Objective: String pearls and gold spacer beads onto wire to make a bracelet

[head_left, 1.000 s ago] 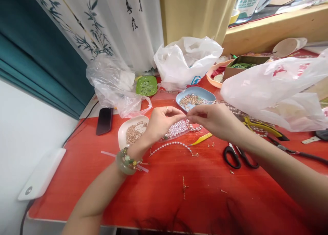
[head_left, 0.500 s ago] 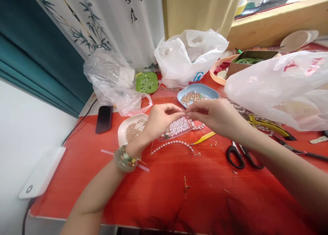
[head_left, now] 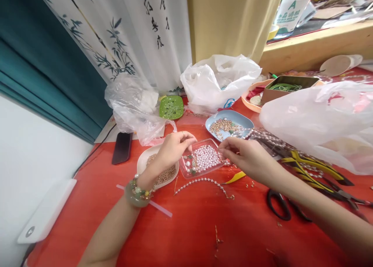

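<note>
My left hand, with a bracelet of green and yellow beads and a bangle at the wrist, hovers over the white dish of small gold beads; thumb and fingers are pinched together. My right hand also pinches, at the right edge of the clear tray. What either pinch holds is too small to make out. White pearl beads fill much of the tray, with a few green and clear beads at its left. In front of it lies a curved pearl chain.
A blue dish of gold pieces sits behind my right hand. Yellow tweezers, scissors and yellow-black pliers lie on the right. Plastic bags, a green dish and a phone stand further back.
My hands have moved apart from where their fingertips met, the left slightly leftward, the right rightward. The tray between them now shows more fully. The view has tilted up somewhat.
</note>
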A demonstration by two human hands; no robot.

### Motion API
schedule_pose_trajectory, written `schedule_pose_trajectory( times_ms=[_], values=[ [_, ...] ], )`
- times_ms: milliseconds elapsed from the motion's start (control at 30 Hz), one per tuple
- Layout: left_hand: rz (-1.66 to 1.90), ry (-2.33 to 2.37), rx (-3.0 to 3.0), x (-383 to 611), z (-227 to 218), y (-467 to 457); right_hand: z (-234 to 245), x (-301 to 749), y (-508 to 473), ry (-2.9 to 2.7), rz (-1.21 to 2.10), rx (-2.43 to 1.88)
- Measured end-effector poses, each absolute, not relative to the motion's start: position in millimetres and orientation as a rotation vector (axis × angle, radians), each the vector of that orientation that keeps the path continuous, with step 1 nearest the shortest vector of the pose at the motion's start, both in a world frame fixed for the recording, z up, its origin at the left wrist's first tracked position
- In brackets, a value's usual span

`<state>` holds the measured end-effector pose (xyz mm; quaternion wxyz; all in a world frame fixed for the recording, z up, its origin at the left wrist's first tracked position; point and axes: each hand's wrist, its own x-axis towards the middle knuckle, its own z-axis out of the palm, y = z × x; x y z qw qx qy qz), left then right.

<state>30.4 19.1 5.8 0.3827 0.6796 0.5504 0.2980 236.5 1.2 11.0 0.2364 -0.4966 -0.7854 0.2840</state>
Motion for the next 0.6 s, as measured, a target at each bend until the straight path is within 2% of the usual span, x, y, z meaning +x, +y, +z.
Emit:
schedule_pose_trajectory(
  times_ms=[133,433,600],
  values=[
    [0.704,1.468,1.813,26.3,6.3,20.6,2.5,227.7,-2.4,-2.149,0.823,-1.365],
    [0.178,1.413,2.269,22.7,7.7,12.7,-12.8,225.7,0.3,-2.042,0.961,-1.33],
    [0.108,1.465,2.389,18.5,2.0,12.4,-10.3,226.1,0.9,-2.047,0.971,-1.329]
  ],
)
